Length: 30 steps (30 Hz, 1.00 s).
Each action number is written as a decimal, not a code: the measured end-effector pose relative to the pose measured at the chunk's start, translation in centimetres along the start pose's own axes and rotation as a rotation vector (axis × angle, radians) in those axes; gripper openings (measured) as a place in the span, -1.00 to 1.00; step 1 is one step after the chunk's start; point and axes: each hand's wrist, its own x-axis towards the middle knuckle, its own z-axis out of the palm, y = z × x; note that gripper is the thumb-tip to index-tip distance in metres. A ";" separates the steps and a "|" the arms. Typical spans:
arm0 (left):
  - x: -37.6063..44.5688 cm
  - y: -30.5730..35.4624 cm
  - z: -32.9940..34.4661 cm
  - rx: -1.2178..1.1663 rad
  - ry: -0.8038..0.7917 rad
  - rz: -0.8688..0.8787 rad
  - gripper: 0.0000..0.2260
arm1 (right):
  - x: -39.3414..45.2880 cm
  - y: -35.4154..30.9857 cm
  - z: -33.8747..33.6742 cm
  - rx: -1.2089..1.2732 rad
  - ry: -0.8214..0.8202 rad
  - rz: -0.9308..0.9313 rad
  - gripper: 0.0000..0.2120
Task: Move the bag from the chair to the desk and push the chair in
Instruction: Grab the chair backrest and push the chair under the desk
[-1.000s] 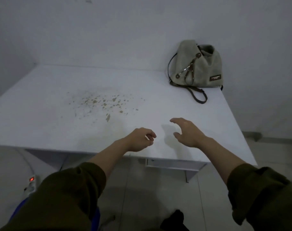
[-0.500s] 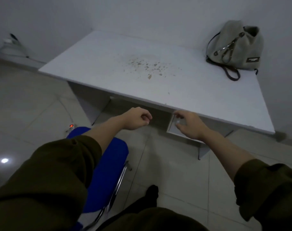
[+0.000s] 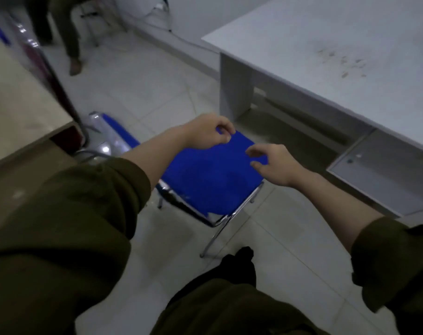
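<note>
Both hands over the blue chair (image 3: 213,182), seen from above. Left hand (image 3: 207,132) hovers at the seat's far corner, fingers curled loosely, grip part-closed w/ nothing in it; whether fingertips touch the fabric can't be told. Right hand (image 3: 272,164), just to the left hand's right & slightly nearer the wearer, has fingers spread & bent, grip open, empty, at the seat's desk-side edge. Chair stands on the tiled floor (image 3: 138,93), chrome frame (image 3: 220,228) showing below the hands, seat bare. White desk (image 3: 326,56) lies beyond & to the right of the right hand, well apart from the chair, faint brown specks on its top; a small drawer unit (image 3: 384,172) hangs under its near edge. Bag not in view. Olive sleeves (image 3: 60,226) pushed up both forearms. Far beyond the left hand, a second person's legs (image 3: 72,32) stand by the wall. Frame blurred.
</note>
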 end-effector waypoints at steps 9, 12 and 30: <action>-10.2 -7.9 -5.0 -0.103 0.237 -0.191 -0.79 | 3.7 -11.9 5.0 0.147 -0.034 -0.266 -0.77; -12.3 -10.1 -6.0 -0.079 0.298 -0.177 -0.78 | 4.4 -15.9 6.0 0.247 -0.063 -0.261 -0.72; -10.8 -22.7 -10.9 0.391 0.125 0.079 -0.58 | 6.5 -23.3 13.1 -0.280 0.012 0.201 -0.74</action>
